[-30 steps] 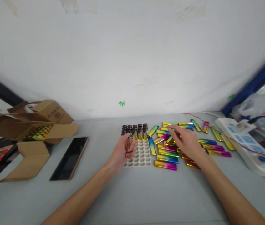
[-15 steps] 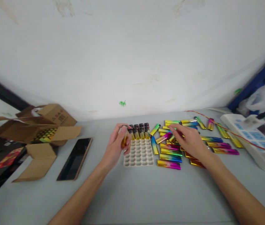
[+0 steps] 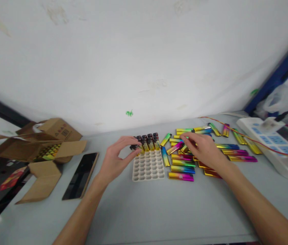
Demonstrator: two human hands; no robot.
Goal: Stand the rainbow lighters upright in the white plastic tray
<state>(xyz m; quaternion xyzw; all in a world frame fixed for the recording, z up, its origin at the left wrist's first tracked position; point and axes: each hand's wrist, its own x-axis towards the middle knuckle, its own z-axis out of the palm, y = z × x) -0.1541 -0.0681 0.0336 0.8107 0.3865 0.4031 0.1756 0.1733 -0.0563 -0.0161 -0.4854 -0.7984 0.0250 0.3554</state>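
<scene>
My left hand (image 3: pixel 118 156) reaches to the front-left of the standing lighters, its thumb and fingers closed around a black-topped lighter (image 3: pixel 134 147). That lighter is tilted over the white cell tray (image 3: pixel 149 166). In the tray's back rows, several lighters (image 3: pixel 151 144) stand upright with black tops and golden bodies; the front cells are bare. My right hand (image 3: pixel 202 146) is over a loose pile of shiny multicoloured lighters (image 3: pixel 183 169). Its fingers are bent and pinched at a golden-green lighter (image 3: pixel 184 148), partly covered by the hand.
A phone (image 3: pixel 81 177) lies left of the tray. Beyond it, an opened cardboard box (image 3: pixel 72 148) contains packed lighters (image 3: pixel 48 152). At the right edge is a white power strip (image 3: pixel 271 143), crossed by a red-yellow wire (image 3: pixel 258 145). A white wall (image 3: pixel 138 68) rises behind the table.
My left hand has turned and lowered its lighter from an upright hold to the tray's front-left standing lighters. My right hand stays at the pile. The view has shifted slightly.
</scene>
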